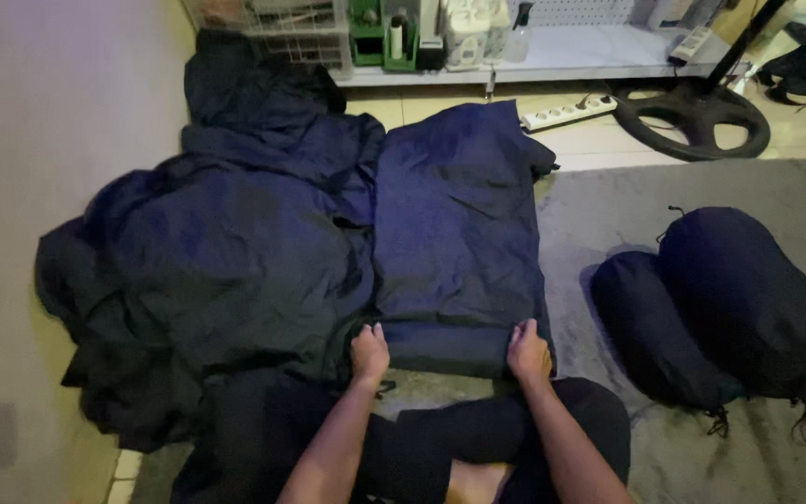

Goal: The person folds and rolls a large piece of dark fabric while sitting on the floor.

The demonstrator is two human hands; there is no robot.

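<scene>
A dark navy sleeping bag lies flattened into a long, narrow strip on the floor, its fabric smooth with a few shallow creases. Its near end is turned up into a thick roll that runs crosswise. The left hand presses on the roll's left end and the right hand on its right end, both palms down with fingers curled narrowly over the fabric, gripping the roll. The strip's long axis runs straight away from the person, its far end pointing toward the shelf at the back.

The bag rests partly on a grey carpet, along the carpet's left edge, and partly on pale floor tiles at its far end. Just left of it, touching, sits a heap of loose dark sleeping bags against a plain wall. Near the carpet's right edge lie two stuffed sacks, side by side and touching, with drawstrings hanging. Beyond the carpet's far edge are a white power strip and a round black stand base. The shelf carries bottles and containers in dim light.
</scene>
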